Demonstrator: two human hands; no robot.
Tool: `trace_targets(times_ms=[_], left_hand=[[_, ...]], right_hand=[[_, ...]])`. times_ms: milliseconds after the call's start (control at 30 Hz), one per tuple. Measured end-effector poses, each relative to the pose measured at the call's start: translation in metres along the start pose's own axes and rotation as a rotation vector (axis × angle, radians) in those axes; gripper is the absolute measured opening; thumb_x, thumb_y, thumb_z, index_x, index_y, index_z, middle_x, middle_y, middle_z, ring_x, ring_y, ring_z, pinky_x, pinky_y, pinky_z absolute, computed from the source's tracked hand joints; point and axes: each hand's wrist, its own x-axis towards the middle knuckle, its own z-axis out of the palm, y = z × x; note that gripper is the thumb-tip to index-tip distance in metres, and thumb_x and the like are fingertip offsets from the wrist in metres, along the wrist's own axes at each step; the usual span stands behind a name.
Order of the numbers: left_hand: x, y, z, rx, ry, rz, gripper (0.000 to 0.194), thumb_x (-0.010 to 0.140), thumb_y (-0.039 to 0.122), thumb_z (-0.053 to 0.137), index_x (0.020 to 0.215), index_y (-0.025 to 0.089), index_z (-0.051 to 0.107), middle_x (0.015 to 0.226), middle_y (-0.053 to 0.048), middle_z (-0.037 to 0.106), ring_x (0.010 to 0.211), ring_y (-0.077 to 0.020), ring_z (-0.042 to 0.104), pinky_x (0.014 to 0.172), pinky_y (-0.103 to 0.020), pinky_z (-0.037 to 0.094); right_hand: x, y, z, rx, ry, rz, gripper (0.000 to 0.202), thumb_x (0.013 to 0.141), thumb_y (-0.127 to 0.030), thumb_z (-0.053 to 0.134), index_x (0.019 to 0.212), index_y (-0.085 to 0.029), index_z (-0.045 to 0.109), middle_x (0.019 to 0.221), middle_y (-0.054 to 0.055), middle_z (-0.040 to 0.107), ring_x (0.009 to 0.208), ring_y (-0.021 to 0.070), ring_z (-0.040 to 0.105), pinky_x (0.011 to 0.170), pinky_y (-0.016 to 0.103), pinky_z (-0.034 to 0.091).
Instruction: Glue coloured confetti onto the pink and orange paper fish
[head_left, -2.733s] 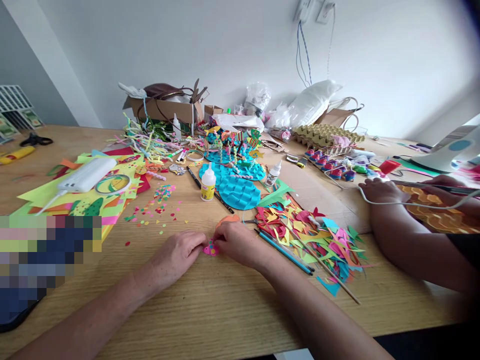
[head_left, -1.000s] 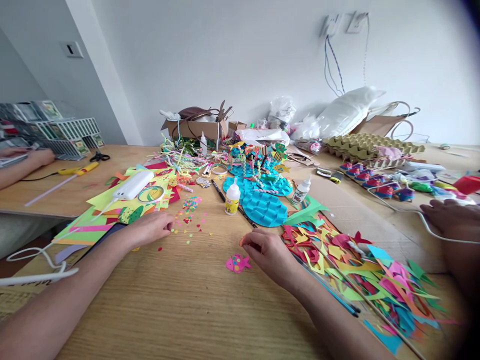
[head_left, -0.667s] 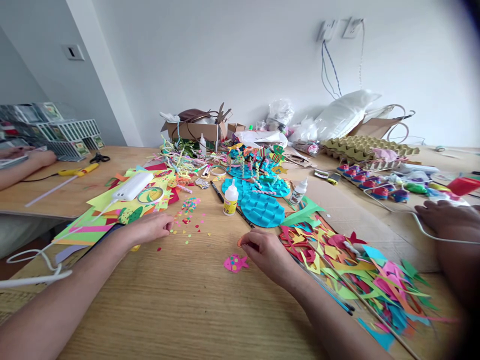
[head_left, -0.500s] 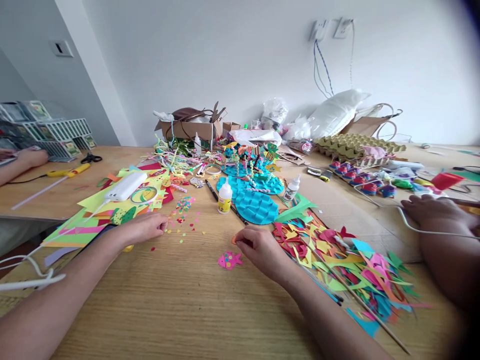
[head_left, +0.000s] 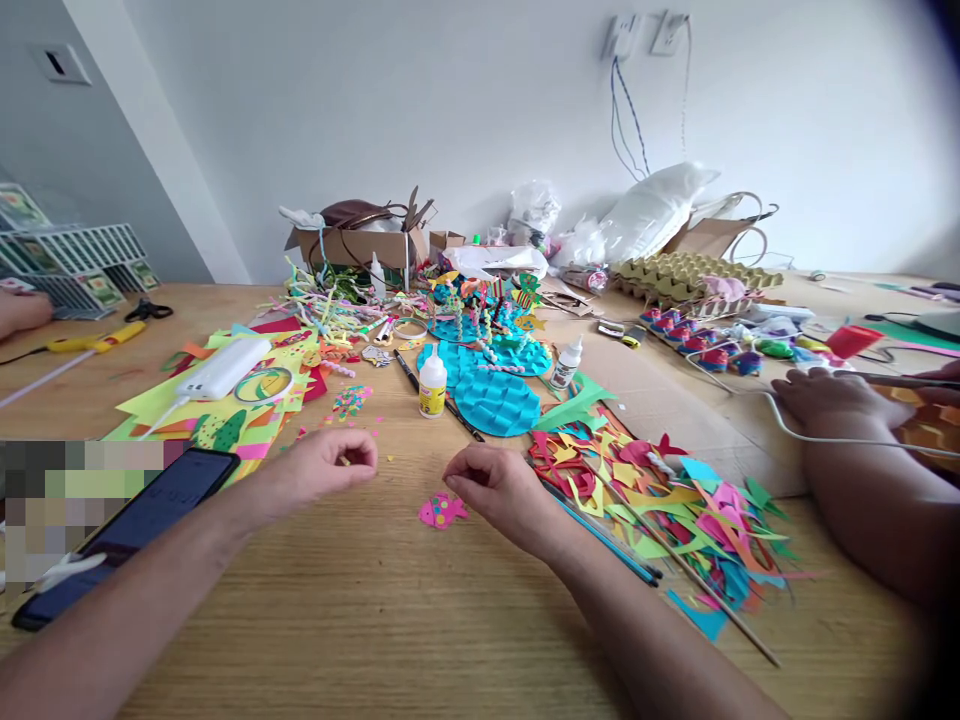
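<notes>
In the head view, my left hand [head_left: 319, 465] hovers over the table with thumb and fingertips pressed together; anything between them is too small to make out. My right hand [head_left: 499, 495] is pinched just above and right of a pink paper fish [head_left: 441, 511] with coloured dots, which lies flat on the wood. What its fingertips hold is hidden. Beyond both hands stands a glue bottle [head_left: 433, 388] with a yellow label. Tiny paper dots [head_left: 351, 401] are scattered beyond my left hand. Turquoise egg-carton-textured discs [head_left: 496, 405] lie behind the bottle.
Coloured paper scraps [head_left: 652, 510] and a thin wooden stick [head_left: 731, 610] lie right of my arm. A phone [head_left: 142, 530] rests by my left forearm, near a white power bank [head_left: 225, 368]. Another person's hand [head_left: 844, 395] is at the right, and egg trays [head_left: 694, 272] sit behind.
My left hand has moved right, away from the dots, toward my right hand. The orange piece seen at my right fingertips no longer shows. The view has turned, uncovering more of the phone.
</notes>
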Motion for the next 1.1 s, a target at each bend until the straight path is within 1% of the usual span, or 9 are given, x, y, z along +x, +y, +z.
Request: trace_targets(times_ms=[67, 167, 267, 333, 467, 567, 733, 900, 1100], left_hand=[[0.003, 0.011, 0.018, -0.106, -0.030, -0.007, 0.014, 0.066, 0.030, 0.049, 0.061, 0.017, 0.047, 0.058, 0.005, 0.043, 0.055, -0.0097, 0.040, 0.051, -0.021, 0.032], [0.008, 0.017, 0.039, -0.299, -0.072, -0.049, 0.013, 0.065, 0.029, 0.051, 0.063, 0.017, 0.048, 0.055, 0.006, 0.042, 0.050, -0.0086, 0.038, 0.047, -0.021, 0.029], [0.009, 0.017, 0.052, -0.508, -0.064, -0.071, 0.015, 0.067, 0.030, 0.053, 0.066, 0.015, 0.049, 0.057, 0.005, 0.046, 0.051, -0.0084, 0.040, 0.049, -0.021, 0.031], [0.009, 0.017, 0.057, -0.593, -0.048, -0.071, 0.015, 0.068, 0.029, 0.054, 0.067, 0.015, 0.050, 0.058, 0.005, 0.048, 0.052, -0.0084, 0.041, 0.051, -0.021, 0.032], [0.009, 0.016, 0.063, -0.647, -0.014, -0.083, 0.016, 0.068, 0.029, 0.056, 0.065, 0.014, 0.051, 0.057, 0.004, 0.049, 0.052, -0.0086, 0.042, 0.051, -0.021, 0.032], [0.009, 0.015, 0.066, -0.646, -0.003, -0.091, 0.018, 0.068, 0.031, 0.057, 0.064, 0.014, 0.051, 0.056, 0.004, 0.049, 0.052, -0.0085, 0.042, 0.051, -0.021, 0.032], [0.010, 0.016, 0.067, -0.629, -0.008, -0.102, 0.020, 0.068, 0.033, 0.057, 0.066, 0.014, 0.052, 0.057, 0.004, 0.050, 0.052, -0.0087, 0.042, 0.050, -0.021, 0.032], [0.008, 0.016, 0.067, -0.618, -0.021, -0.115, 0.021, 0.067, 0.034, 0.057, 0.067, 0.014, 0.051, 0.058, 0.004, 0.050, 0.052, -0.0087, 0.043, 0.051, -0.021, 0.033], [0.007, 0.018, 0.067, -0.609, -0.017, -0.131, 0.021, 0.066, 0.035, 0.057, 0.066, 0.015, 0.051, 0.058, 0.004, 0.050, 0.052, -0.0090, 0.043, 0.051, -0.021, 0.034]], right_hand=[[-0.001, -0.002, 0.004, 0.061, -0.019, 0.031, 0.011, 0.072, -0.011, 0.053, 0.068, -0.014, 0.063, 0.062, -0.002, 0.058, 0.056, 0.0073, 0.050, 0.052, 0.017, 0.036], [-0.003, -0.002, 0.013, 0.140, -0.041, 0.050, 0.008, 0.071, -0.014, 0.054, 0.070, -0.014, 0.062, 0.059, -0.003, 0.054, 0.053, 0.0064, 0.046, 0.047, 0.016, 0.033], [-0.002, -0.001, 0.021, 0.168, -0.017, 0.056, 0.005, 0.070, -0.015, 0.055, 0.070, -0.014, 0.061, 0.058, -0.003, 0.052, 0.051, 0.0059, 0.044, 0.045, 0.015, 0.031], [-0.002, 0.001, 0.024, 0.158, 0.006, 0.066, 0.004, 0.068, -0.014, 0.056, 0.069, -0.013, 0.060, 0.058, -0.003, 0.051, 0.050, 0.0055, 0.043, 0.044, 0.015, 0.030], [-0.001, 0.003, 0.026, 0.121, 0.015, 0.074, 0.003, 0.066, -0.012, 0.057, 0.067, -0.013, 0.060, 0.057, -0.004, 0.050, 0.050, 0.0054, 0.042, 0.044, 0.015, 0.029], [-0.001, 0.003, 0.026, 0.098, 0.004, 0.067, 0.005, 0.065, -0.011, 0.055, 0.066, -0.013, 0.059, 0.056, -0.004, 0.051, 0.050, 0.0054, 0.043, 0.044, 0.015, 0.028], [-0.001, 0.004, 0.028, 0.063, 0.023, 0.060, 0.010, 0.064, -0.007, 0.051, 0.060, -0.013, 0.058, 0.054, -0.004, 0.051, 0.049, 0.0052, 0.041, 0.045, 0.015, 0.027], [0.000, 0.003, 0.025, 0.056, -0.040, 0.101, 0.013, 0.066, -0.009, 0.049, 0.063, -0.014, 0.061, 0.052, -0.004, 0.052, 0.048, 0.0055, 0.041, 0.043, 0.015, 0.026], [0.000, -0.001, 0.021, 0.041, -0.087, 0.130, 0.012, 0.067, -0.010, 0.049, 0.066, -0.013, 0.061, 0.054, -0.003, 0.053, 0.049, 0.0060, 0.043, 0.043, 0.016, 0.027]])
